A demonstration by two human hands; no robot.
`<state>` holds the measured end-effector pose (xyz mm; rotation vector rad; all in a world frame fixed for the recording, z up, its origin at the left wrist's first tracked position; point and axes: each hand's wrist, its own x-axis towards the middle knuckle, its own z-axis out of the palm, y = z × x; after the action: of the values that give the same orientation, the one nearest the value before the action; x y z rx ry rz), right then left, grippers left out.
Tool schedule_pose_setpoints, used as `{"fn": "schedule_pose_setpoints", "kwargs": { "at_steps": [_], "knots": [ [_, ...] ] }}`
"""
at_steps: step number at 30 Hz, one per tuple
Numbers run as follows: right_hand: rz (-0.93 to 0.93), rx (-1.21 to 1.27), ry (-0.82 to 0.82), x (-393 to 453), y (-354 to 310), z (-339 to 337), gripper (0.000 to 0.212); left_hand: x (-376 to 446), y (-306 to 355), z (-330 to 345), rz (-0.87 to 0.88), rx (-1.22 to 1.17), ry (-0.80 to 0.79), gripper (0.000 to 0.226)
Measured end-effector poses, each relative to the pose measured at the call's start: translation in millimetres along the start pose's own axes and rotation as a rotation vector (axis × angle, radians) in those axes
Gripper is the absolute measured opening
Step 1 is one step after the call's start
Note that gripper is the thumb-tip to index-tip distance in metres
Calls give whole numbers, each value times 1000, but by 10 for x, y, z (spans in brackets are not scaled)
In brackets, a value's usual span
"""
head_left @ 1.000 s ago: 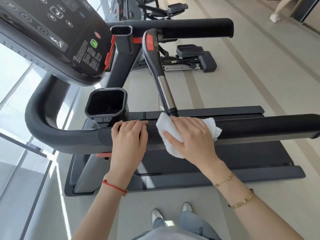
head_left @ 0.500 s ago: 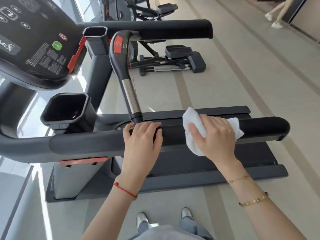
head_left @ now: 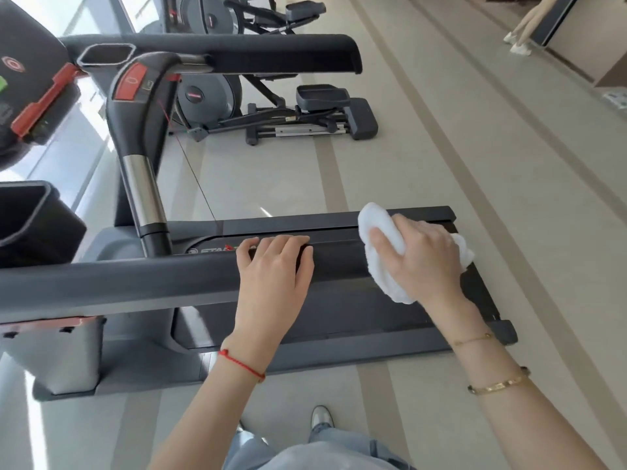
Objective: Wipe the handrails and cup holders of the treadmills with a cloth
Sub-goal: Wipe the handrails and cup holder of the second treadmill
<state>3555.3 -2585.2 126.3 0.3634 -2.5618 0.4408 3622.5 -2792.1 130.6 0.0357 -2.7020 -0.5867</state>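
**A:** Where is your right hand [head_left: 419, 256] just now?

**B:** It sits at the far right end of the near handrail [head_left: 135, 283], and your fingers [head_left: 383, 245] are curled snugly around the white cloth [head_left: 380, 228]. The cloth is bunched up, wrapped over the top of the rail, with one lobe poking out above your knuckles, a fold hanging down below your palm, and a bit showing past the heel of your hand on the right. You cannot see the rail's end itself; cloth and hand cover it.

**A:** And your left hand [head_left: 274, 276]?

**B:** It rests on the same handrail, well to the left of the cloth and apart from it. Your fingers are held close together, bent over the top of the rail so the tips hook its far edge. Nothing is in that hand; it only touches the rail. A red string bracelet [head_left: 241, 364] circles that wrist, and two gold bracelets [head_left: 497, 385] the other.

**A:** What about the cup holders?

**B:** One black cup holder [head_left: 30, 218] stands at the left edge, just above the near rail. The second [head_left: 107, 54] lies farther off, beside the far handrail [head_left: 237, 50]. Neither hand is near them. The silver-banded centre grip [head_left: 140, 188] rises between the two rails, left of your left hand.
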Motion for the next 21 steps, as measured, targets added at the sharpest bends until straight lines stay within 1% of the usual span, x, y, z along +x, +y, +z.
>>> {"fn": "schedule_pose_setpoints", "kwargs": {
  "at_steps": [2,3,4,5,7,8,10,12,13,15,17,19,21],
  "knots": [
    [-115,84,76,-178,10,30,33,11,93,58,-8,14,1,25],
    [-164,115,83,-269,39,42,32,17,135,82,-10,16,1,25],
    [-200,127,75,-331,80,50,37,23,179,106,-11,15,2,24],
    [-218,136,66,-343,135,52,40,31,226,129,-9,14,2,24],
    [-185,151,72,-277,204,17,41,48,321,160,4,10,-12,24],
    [-134,141,64,-226,237,-5,40,60,372,175,12,9,-19,24],
    [42,205,-46,-91,340,-75,38,78,452,196,22,9,-31,25],
    [264,395,-222,24,482,-142,36,88,495,210,31,16,-47,27],
    [347,513,-285,53,546,-161,33,92,502,215,34,23,-53,27],
    [420,628,-317,48,603,-177,28,94,504,217,37,31,-59,27],
    [386,625,-268,-31,558,-172,23,96,495,213,38,30,-65,27],
    [273,520,-192,-145,490,-155,22,94,476,208,41,24,-73,28],
    [138,386,-151,-205,432,-159,34,92,458,205,46,24,-76,28]
  ]
}}
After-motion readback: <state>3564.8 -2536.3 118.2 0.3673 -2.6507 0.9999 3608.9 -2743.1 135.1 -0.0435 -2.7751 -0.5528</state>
